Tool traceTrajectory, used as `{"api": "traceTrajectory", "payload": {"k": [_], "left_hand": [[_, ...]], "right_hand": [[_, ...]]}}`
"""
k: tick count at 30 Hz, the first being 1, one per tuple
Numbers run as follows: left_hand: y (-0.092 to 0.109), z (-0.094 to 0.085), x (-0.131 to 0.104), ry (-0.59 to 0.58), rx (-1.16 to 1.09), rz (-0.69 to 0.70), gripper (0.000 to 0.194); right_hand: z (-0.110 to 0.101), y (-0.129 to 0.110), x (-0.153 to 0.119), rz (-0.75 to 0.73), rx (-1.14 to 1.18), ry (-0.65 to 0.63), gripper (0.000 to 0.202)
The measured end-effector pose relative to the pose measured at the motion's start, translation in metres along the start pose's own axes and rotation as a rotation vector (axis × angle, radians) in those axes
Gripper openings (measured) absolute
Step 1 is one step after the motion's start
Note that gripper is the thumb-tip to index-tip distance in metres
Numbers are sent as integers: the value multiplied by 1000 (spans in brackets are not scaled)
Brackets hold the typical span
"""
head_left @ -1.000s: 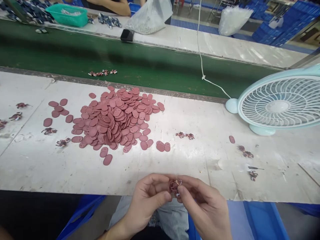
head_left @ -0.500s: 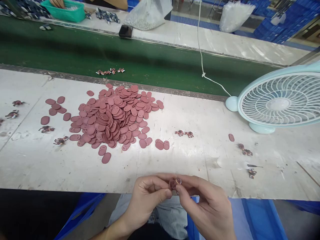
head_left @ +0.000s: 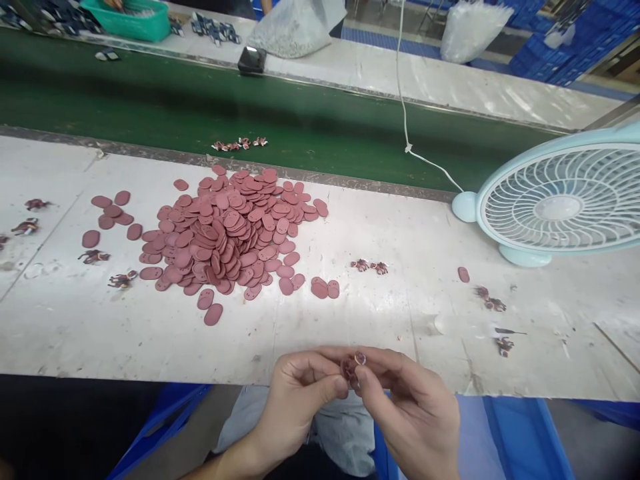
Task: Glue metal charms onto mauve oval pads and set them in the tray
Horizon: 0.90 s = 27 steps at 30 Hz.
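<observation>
My left hand [head_left: 303, 400] and my right hand [head_left: 407, 403] meet at the near edge of the table. Between their fingertips they pinch a small brown figurine [head_left: 359, 359] with a whitish band. A dark reddish-brown part of it shows at my left fingertips; whether that is a separate oval disc is hard to tell. Beyond my hands lies a large heap of reddish-brown oval discs [head_left: 225, 233], some with small holes. Two similar figurines [head_left: 370, 267] lie on the table to the right of the heap.
A pale blue fan [head_left: 557, 207] stands at the right, its white cord crossing the green conveyor belt [head_left: 325, 110]. Several figurines [head_left: 240, 145] ride on the belt; others lie at both table sides. Across it are a teal basket [head_left: 135, 25] with a co-worker's hand and a plastic bag [head_left: 295, 30].
The figurines on the belt have moved right, as has a dark piece farther back. My hands keep their pinch, with the figurine shifted very slightly. The co-worker's hand at the basket has moved.
</observation>
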<state>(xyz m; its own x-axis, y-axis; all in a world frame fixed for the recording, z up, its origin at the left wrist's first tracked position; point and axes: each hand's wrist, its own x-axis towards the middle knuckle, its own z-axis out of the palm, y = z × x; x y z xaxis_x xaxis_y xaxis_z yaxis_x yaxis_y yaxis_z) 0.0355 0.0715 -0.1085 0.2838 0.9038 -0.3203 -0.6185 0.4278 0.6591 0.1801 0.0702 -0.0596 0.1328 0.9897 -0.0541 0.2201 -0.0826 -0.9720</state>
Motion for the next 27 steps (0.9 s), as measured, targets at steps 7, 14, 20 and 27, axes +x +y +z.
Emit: {"api": "traceTrajectory", "payload": {"k": [7,14,20,27], "left_hand": [[0,1,3,-10,15,5,10],[-7,-1,5,32,48,41,8],[-6,0,6,74,118,46,5],[-9,4,6,106,158,102,9]], "right_hand": [[5,5,-2,10,91,50,11],[11,8,-7,84,162,227,11],[9,15,-10,143,225,195,15],[0,23,-13,153,323,108,19]]}}
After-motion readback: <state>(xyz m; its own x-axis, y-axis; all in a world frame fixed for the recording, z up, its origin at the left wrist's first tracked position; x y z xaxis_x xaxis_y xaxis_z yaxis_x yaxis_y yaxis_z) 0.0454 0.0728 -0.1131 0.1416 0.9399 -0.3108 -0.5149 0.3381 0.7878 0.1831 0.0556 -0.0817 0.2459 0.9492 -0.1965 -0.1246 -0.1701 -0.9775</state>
